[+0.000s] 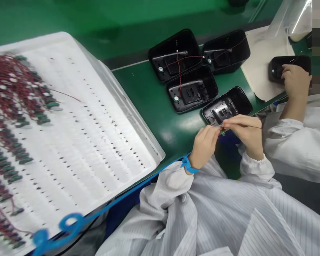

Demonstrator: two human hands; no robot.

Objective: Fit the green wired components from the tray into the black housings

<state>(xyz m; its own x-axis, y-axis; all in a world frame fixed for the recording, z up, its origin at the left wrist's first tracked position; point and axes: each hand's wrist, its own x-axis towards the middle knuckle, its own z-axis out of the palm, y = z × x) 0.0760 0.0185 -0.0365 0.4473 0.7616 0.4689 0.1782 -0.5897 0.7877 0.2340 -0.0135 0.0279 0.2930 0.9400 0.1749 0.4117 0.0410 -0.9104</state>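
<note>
Small green circuit boards [42, 119] trailing red wires [5, 81] lie in rows on a broad white tray [96, 153]; right of it, three open black plastic housings [193, 90] sit on a glossy green tabletop [149, 106]. The left hand [204, 144], wearing a blue wrist strap [190, 165], and the right hand [245, 131] together pinch a tiny green wired part [223, 133] at the near edge of a fourth black housing [225, 110]; farther right, a co-worker's hand [296, 83] is at another black housing [278, 64].
</note>
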